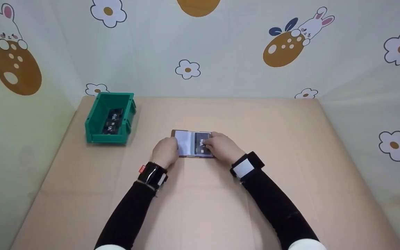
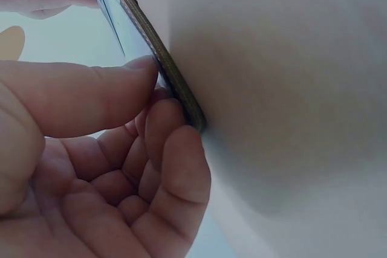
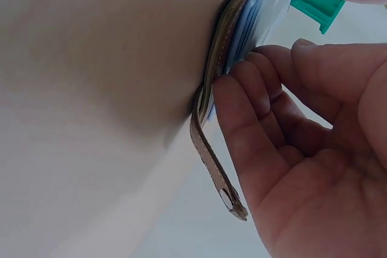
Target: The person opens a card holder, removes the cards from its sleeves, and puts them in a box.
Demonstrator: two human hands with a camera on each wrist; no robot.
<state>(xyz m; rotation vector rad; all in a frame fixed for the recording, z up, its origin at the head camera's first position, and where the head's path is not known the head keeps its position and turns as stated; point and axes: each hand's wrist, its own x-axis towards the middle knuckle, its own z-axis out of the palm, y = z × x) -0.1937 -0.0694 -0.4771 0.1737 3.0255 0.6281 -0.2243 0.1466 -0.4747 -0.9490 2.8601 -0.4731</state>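
A small brown card holder point(image 1: 173, 134) lies open on the table, its clear sleeves point(image 1: 184, 143) spread between both hands. In its right-hand sleeve sits a black card point(image 1: 198, 141) with white lettering. My left hand point(image 1: 165, 151) pinches the holder's left edge, thumb on the inner side and curled fingers at the rim. At the opposite edge my right hand point(image 1: 226, 147) grips the holder, with its thumb over the black card in the head view. A brown strap with a snap button point(image 3: 208, 155) hangs off that side in the right wrist view.
A green plastic bin point(image 1: 106, 139) stands at the back left of the table point(image 1: 273, 128), with several black cards point(image 1: 114, 121) inside. Patterned cloth walls point(image 1: 221, 80) rise behind the table and along both sides.
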